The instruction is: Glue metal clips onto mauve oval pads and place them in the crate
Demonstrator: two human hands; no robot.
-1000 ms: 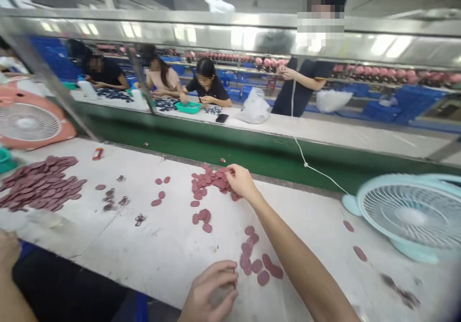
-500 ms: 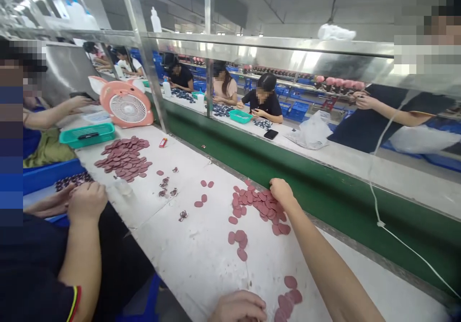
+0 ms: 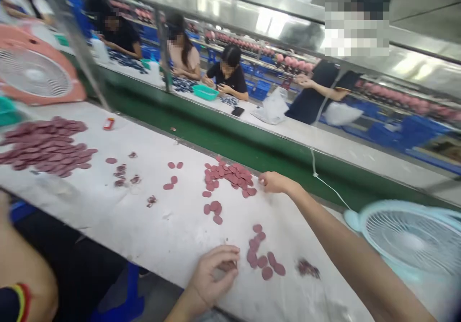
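My left hand (image 3: 212,276) is above the near edge of the white table, its fingers curled toward the thumb. Something small may be between the fingertips, too blurred to name. My right arm reaches across to the far edge, where my right hand (image 3: 275,183) is closed with bent fingers, just right of a pile of dark-red oval discs (image 3: 232,174). What it holds, if anything, is hidden. Loose oval discs (image 3: 267,273) lie between my two hands. A small heap of dark-red and silvery bits (image 3: 308,268) rests beneath my right forearm.
A larger disc pile (image 3: 50,144) lies at left near a pink fan (image 3: 34,67). A red lighter (image 3: 108,123) and small metallic pieces (image 3: 120,174) are nearby. A light-blue fan (image 3: 410,240) stands at right. Beyond the green belt (image 3: 201,144), several people work; a co-worker's arm (image 3: 25,255) is at left.
The view has swung right, bringing in the blue fan. My right hand has drawn away from the disc pile to its right. More of my left hand now shows.
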